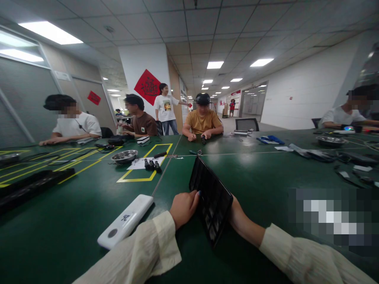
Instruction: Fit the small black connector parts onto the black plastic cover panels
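Note:
A thin black tablet (211,201) with a dark glossy face stands tilted above the green table, straight in front of me. My left hand (184,208) is closed at its left edge, with a digit lying over the dark face; its other fingers are mostly hidden. Behind the opposite edge, my right hand (241,216) supports the tablet, its fingers out of sight behind the panel. A white power bank (126,221) marked with dark writing lies on the table beside my left forearm.
On the green table (166,252) lie a metal bowl (124,156), small black parts (152,165) on white paper, a long black tray (35,189) and cables. A blue item (270,140) and another metal bowl (331,141) are farther right. Several people sit around the table.

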### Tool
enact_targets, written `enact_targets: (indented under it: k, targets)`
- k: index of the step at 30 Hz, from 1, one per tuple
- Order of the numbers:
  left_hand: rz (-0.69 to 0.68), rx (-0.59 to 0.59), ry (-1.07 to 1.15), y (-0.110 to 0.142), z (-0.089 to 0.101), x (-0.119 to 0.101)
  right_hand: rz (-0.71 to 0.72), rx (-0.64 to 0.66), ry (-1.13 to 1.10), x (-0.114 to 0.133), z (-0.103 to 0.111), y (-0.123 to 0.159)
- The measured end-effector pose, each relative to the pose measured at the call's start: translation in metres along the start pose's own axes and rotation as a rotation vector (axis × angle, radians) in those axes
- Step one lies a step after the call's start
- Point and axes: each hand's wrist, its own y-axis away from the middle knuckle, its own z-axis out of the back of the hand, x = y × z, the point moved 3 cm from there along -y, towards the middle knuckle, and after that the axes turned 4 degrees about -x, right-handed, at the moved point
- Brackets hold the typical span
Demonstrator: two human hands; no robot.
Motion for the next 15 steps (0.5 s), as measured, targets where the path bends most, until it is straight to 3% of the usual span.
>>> enact_targets:
  k: [4, 15]
  targets:
    - [0.032, -0.036, -0.023, 0.000, -0.004, 0.003, 0.004, 0.018, 0.012, 0.007, -0.004, 0.006]
    - [-0.067, -0.014, -0.061, 0.003, 0.005, -0.003, -0.034, 0.016, 0.027, 0.016, -0.009, 0.013]
